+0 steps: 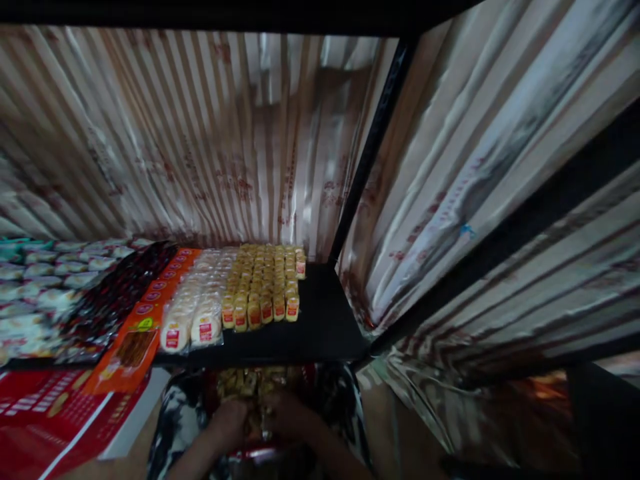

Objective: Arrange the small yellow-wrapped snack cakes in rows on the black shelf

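At the bottom of the head view, my left hand (233, 415) and my right hand (283, 411) reach into a red box. Small gold-wrapped snack packs (240, 383) fill the box. Both hands are curled in among these packs, on either side of several, and appear closed on them. Dim light hides most of the fingertips. The box sits within a black-and-white patterned container (173, 417). Just beyond it, rows of similar yellow packs (265, 287) stand on a black shelf (320, 320).
Left of the yellow packs are clear-wrapped round white cakes (206, 323), an orange snack bag (133, 347), dark glossy packs (117, 300) and white packs (35, 293). A red printed carton (50, 420) lies in front. A black post (370, 147) and striped plastic sheeting (200, 133) bound the shelf.
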Motion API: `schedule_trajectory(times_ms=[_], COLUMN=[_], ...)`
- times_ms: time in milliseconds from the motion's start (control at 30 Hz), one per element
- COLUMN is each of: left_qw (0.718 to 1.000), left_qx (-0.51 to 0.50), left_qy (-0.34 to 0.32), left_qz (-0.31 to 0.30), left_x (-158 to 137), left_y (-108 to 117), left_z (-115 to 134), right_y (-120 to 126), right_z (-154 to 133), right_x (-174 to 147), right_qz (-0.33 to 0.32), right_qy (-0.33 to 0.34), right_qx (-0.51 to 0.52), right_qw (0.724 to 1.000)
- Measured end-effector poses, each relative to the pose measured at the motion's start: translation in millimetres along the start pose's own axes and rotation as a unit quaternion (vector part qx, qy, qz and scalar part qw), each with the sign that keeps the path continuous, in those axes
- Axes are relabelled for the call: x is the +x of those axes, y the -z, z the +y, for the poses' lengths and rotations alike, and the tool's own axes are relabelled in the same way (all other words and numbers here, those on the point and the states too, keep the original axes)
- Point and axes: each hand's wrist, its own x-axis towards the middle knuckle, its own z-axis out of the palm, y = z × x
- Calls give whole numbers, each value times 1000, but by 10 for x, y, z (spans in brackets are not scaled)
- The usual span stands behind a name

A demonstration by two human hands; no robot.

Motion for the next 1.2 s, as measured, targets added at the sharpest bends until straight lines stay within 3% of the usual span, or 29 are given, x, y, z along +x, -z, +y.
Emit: schedule_trajectory(times_ms=[267,433,567,767,833,1033,1200], left_qw=[990,964,920,811,791,795,815], left_qx=[-81,-186,-313,-535,-567,-560,-534], left_qy=[-73,-73,-77,-39,-35,-15,-52], left_qz=[94,175,222,234,226,233,219], left_x=[-178,-79,70,139,146,294,371], left_y=[361,478,557,674,679,674,710], left_z=[304,379,429,662,744,931,1033], right_y=[166,418,595,764,801,911,1054], right_z=[-87,-244,-317,-326,-331,-285,-148], right_x=[-244,-358,-369,-362,-359,-384,-503], right_qz=[96,86,144,245,269,290,257], right_qy=[7,51,45,22,15,3,25], right_qx=[124,288,321,379,395,411,372], right_qw=[988,952,935,892,878,864,891])
